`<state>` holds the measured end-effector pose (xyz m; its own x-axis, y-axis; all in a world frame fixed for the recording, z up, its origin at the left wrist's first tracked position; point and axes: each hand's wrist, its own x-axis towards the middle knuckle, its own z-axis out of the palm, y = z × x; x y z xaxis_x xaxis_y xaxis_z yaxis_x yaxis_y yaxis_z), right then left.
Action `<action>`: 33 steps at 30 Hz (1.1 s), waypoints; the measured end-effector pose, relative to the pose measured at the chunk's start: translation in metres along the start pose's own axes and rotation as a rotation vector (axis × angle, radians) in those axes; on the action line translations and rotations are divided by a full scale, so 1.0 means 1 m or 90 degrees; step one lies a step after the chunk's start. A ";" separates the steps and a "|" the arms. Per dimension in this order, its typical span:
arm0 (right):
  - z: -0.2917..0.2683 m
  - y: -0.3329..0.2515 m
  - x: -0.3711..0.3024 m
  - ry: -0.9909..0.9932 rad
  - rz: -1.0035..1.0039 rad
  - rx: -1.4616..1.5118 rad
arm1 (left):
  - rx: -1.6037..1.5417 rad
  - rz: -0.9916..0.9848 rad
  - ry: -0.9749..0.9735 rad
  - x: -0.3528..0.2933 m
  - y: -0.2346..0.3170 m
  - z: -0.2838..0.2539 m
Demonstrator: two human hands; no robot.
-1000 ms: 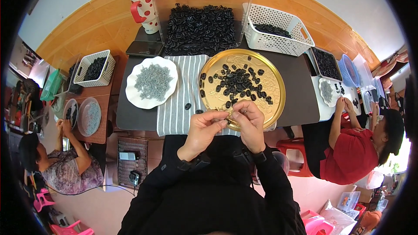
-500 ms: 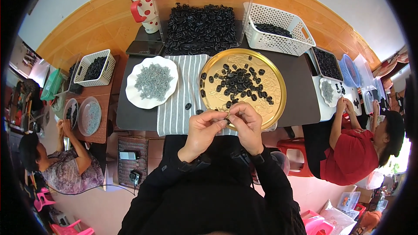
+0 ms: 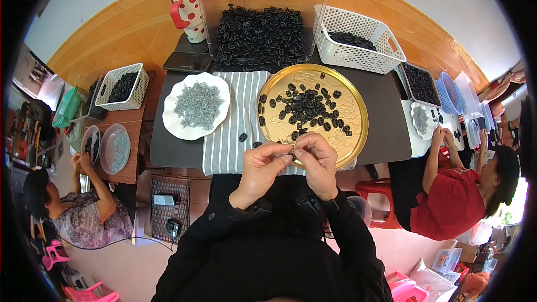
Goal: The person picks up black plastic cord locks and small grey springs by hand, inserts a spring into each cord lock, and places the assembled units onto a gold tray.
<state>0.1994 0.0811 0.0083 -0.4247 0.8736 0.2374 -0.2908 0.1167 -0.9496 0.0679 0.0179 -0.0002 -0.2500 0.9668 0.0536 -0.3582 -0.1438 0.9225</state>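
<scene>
From my remote station I see the left hand (image 3: 256, 174) and right hand (image 3: 318, 166) meeting at the frame's centre, over the near rim of the gold tray (image 3: 353, 134). Fingers of both are pinched around a small dark piece (image 3: 292, 156), mostly hidden by the fingertips. Black pieces (image 3: 306, 106) lie heaped on the tray; left of centre, I have a wavy white plate (image 3: 172, 125) of grey pieces (image 3: 198, 106) on the dark surface (image 3: 386, 134).

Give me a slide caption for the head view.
Left hand and right hand pinch a small dark piece by a gold tray of black parts.
</scene>
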 end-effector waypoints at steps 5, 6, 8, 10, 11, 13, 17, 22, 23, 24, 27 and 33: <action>-0.002 -0.002 0.001 -0.040 -0.057 -0.093 | -0.014 0.013 -0.014 -0.001 -0.002 -0.002; -0.001 -0.002 0.002 -0.041 -0.057 -0.093 | -0.033 0.009 -0.003 -0.002 -0.003 -0.001; 0.000 -0.002 0.002 -0.045 -0.079 -0.106 | -0.052 0.005 0.008 -0.003 -0.003 0.001; -0.003 -0.005 0.003 -0.063 -0.069 -0.112 | -0.053 -0.004 0.025 -0.004 -0.002 0.002; -0.005 -0.006 0.003 -0.080 -0.059 -0.118 | -0.053 -0.004 0.025 -0.004 -0.002 0.002; -0.006 -0.006 0.002 -0.082 -0.044 -0.118 | -0.040 0.003 0.032 -0.005 -0.002 0.002; -0.009 -0.008 0.003 -0.102 -0.036 -0.143 | -0.009 0.022 0.027 -0.005 -0.003 0.001; -0.011 -0.008 0.004 -0.123 0.016 -0.146 | 0.007 0.035 0.036 -0.006 0.000 0.003; -0.013 -0.008 0.004 -0.137 0.042 -0.159 | 0.007 0.035 0.037 -0.006 -0.001 0.002; -0.014 -0.008 0.005 -0.138 0.042 -0.159 | 0.010 0.047 0.032 -0.006 -0.003 0.001; -0.015 -0.010 0.008 -0.166 0.009 -0.206 | 0.016 0.063 0.032 -0.006 -0.004 0.001; -0.014 -0.016 0.012 -0.223 -0.056 -0.325 | 0.033 0.083 0.036 -0.007 -0.011 -0.002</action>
<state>0.2110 0.0964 0.0239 -0.6991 0.6539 0.2893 0.0726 0.4673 -0.8811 0.0718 0.0123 -0.0117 -0.3420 0.9271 0.1537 -0.2729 -0.2544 0.9278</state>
